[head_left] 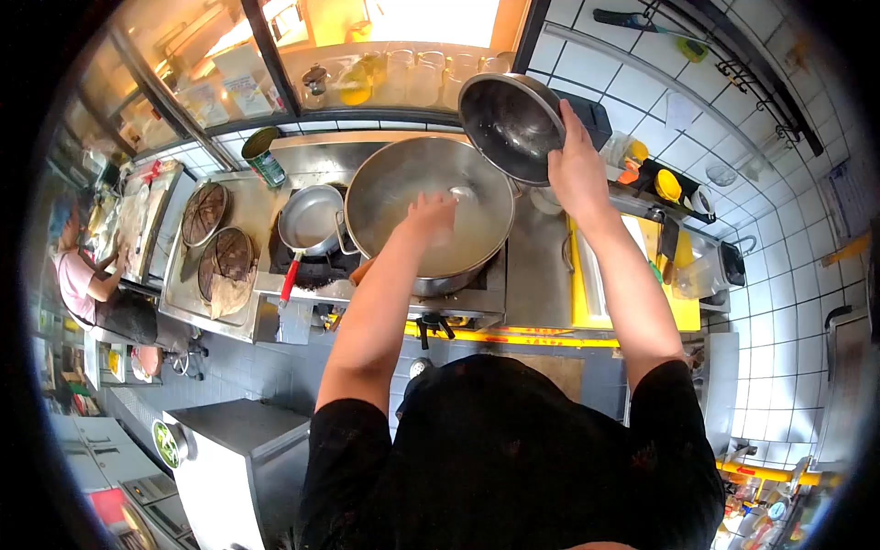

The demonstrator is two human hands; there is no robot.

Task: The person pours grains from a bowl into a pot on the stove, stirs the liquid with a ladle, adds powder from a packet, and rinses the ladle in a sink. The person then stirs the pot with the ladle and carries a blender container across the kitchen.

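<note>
My right hand (pixel 577 165) grips the rim of a dark metal bowl (pixel 509 128), which is tilted with its inside facing me beside the upper right rim of a large pot (pixel 367 174). Over the middle of that pot is my left hand (pixel 431 218), its fingers bunched and blurred. A small shiny spot shows by its fingertips; I cannot make out what it is. Cloudy pale liquid fills part of the pot, and steam hangs over it. The pot stands on the stove.
Left of the pot are a small pan (pixel 312 220) with a red handle, a green can (pixel 264 163) and strainers (pixel 227 252) on a metal counter. A yellow board (pixel 591 302) lies right. A person (pixel 82 275) sits at the far left.
</note>
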